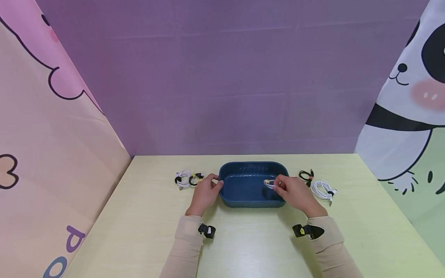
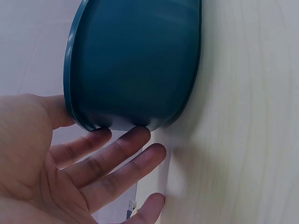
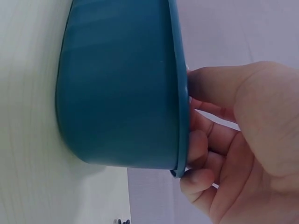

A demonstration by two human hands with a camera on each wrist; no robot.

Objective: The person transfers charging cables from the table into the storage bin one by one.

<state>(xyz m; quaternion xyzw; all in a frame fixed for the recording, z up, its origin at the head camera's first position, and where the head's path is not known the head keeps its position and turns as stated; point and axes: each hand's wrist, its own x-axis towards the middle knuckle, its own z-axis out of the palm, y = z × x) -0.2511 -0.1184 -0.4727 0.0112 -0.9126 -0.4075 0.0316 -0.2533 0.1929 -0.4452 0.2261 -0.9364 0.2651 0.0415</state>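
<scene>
A dark blue rectangular basin [image 1: 251, 204] stands on the table. My left hand [image 1: 205, 193] grips its left end; in the left wrist view the thumb lies at the rim and several fingertips touch the outer wall. Over the right part of the basin, my right hand [image 1: 291, 190] pinches a small coiled white cable [image 1: 269, 184] with a yellowish bit on it. From the right wrist view, the basin's wall [image 3: 121, 93] hides that cable and the fingertips.
Left of the basin lie a coiled white cable [image 1: 185, 179] and a small black cable [image 1: 197, 177]. To its right are a black cable [image 1: 306, 176] and a larger white coil [image 1: 321, 190]. A purple cloth wall [image 1: 243, 96] rises behind the table [image 1: 139, 231].
</scene>
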